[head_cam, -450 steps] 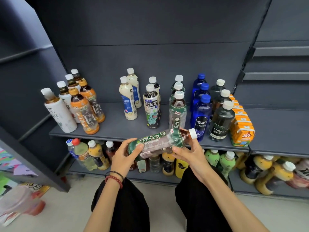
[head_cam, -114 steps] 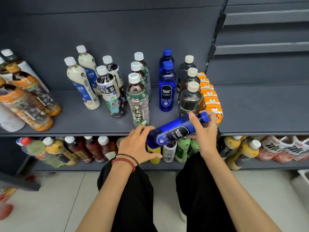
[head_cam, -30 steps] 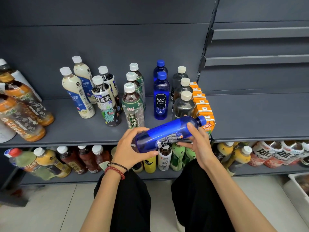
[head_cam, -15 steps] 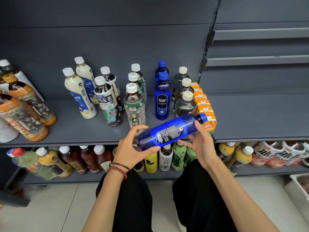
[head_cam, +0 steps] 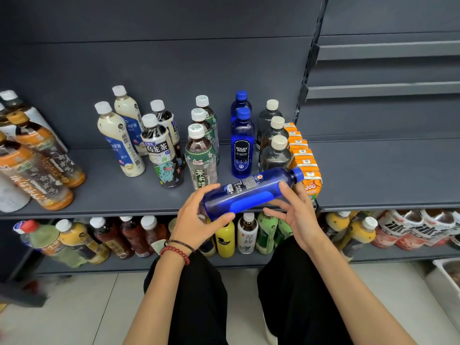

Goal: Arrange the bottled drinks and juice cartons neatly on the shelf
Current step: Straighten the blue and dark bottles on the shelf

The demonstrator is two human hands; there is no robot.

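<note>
You hold the blue soda bottle nearly flat over the shelf lip, base cupped in your left hand, right hand loosely curled under its neck, cap pointing right. Its open slot lies just behind, fronting the standing blue bottles; in my judgement, upend it clear of the green tea bottle and clear bottles.

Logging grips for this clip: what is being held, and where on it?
A blue bottle, lying sideways: left hand grips its base end, right hand its neck end.
</note>
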